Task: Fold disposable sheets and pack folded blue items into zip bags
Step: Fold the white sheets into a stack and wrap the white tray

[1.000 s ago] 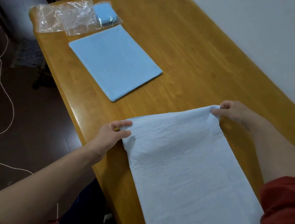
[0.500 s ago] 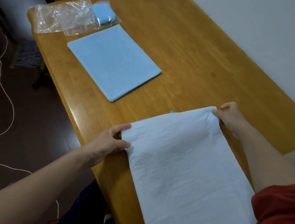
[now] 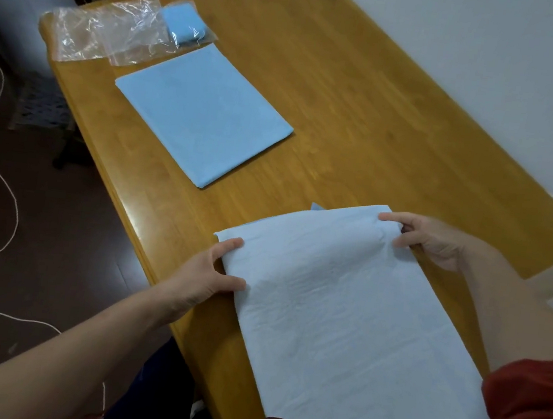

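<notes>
View: head camera
Sheet: pale, draped over the near table edge; far corners raised, probably for a fold.
Left grip: closed, pinching the sheet's left corner.
Right grip: closed, pinching the right corner, edge kept taut.
Folded blue sheet: flat mid-table, apparently awaiting packing.
Zip bags: far corner; one holds a small blue bundle.
Hidden: sheet's near end cut off; bag seals unreadable.

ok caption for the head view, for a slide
Left hand and right hand pinch the far corners of a pale sheet on the wooden table.
</notes>
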